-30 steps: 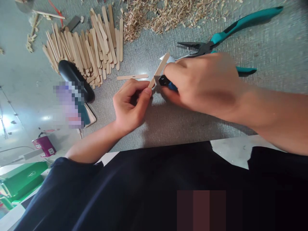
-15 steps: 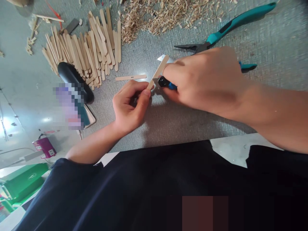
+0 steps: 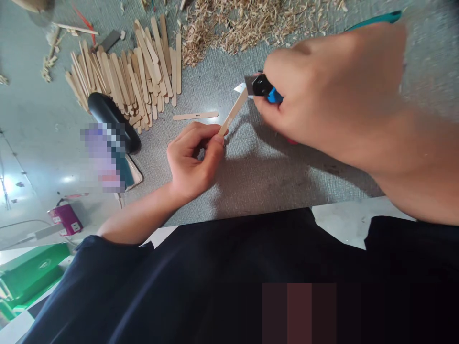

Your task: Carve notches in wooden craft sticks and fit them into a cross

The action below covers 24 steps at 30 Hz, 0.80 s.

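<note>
My left hand (image 3: 195,160) pinches one end of a flat wooden craft stick (image 3: 234,112) between thumb and fingers. The stick slants up and to the right and bears a pale mark near its middle. My right hand (image 3: 315,95) is closed around a blue-and-black cutting tool (image 3: 263,85) with a flat grey metal end; most of its body is hidden in the fist. That metal end is at the stick's far tip; whether they touch, I cannot tell. A pale pointed blade (image 3: 239,88) shows just behind the tip. Another craft stick (image 3: 195,115) with a small slot lies above my left hand.
A heap of craft sticks (image 3: 122,79) lies at the left, beside a black case (image 3: 114,122) and a phone-like object (image 3: 133,173). Wood chips (image 3: 233,24) cover the back. A teal plier handle (image 3: 376,20) shows behind my right hand.
My right hand has moved up and to the right with the cutting tool, from the stick's middle to its far tip. It now covers most of the teal pliers. My left hand stays almost still.
</note>
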### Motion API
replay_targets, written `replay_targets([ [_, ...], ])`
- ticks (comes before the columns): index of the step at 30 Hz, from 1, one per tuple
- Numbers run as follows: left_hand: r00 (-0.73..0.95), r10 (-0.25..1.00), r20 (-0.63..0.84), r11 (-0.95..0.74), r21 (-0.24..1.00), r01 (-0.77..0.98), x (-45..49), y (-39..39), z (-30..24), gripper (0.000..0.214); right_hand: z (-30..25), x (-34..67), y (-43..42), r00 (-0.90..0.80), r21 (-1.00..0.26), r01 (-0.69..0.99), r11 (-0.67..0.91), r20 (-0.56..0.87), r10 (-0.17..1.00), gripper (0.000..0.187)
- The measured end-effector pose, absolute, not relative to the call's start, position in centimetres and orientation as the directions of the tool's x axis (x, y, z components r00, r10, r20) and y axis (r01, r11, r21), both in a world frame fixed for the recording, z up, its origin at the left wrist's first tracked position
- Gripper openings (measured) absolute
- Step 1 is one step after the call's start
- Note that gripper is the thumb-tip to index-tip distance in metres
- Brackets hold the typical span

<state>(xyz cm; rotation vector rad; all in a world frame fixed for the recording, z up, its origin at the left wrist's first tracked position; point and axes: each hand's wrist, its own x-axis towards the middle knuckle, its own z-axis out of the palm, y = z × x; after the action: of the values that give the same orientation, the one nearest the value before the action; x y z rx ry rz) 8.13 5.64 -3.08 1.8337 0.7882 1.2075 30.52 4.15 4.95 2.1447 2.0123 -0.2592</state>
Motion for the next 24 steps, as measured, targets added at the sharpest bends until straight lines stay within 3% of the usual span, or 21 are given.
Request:
replay_targets([
  [8, 0.336, 0.82, 0.463, -0.519, 0.849, 0.097, 8.2, 5.6, -3.3, 0.017, 3.0, 29.8, 3.4, -0.188, -0.079, 0.982, 0.174, -0.257, 0.948, 0.041],
  [17, 0.336, 0.843, 0.421, -0.479, 0.87, 0.112, 8.2, 5.5, -3.1, 0.02, 3.5, 29.9, 3.9, -0.128, -0.05, 0.992, 0.119, -0.288, 0.949, 0.038],
  [24, 0.345, 0.86, 0.376, -0.441, 0.888, 0.131, 8.1, 5.3, -3.1, 0.022, 3.3, 29.7, 3.7, -0.191, -0.093, 0.981, 0.17, -0.3, 0.935, 0.04],
])
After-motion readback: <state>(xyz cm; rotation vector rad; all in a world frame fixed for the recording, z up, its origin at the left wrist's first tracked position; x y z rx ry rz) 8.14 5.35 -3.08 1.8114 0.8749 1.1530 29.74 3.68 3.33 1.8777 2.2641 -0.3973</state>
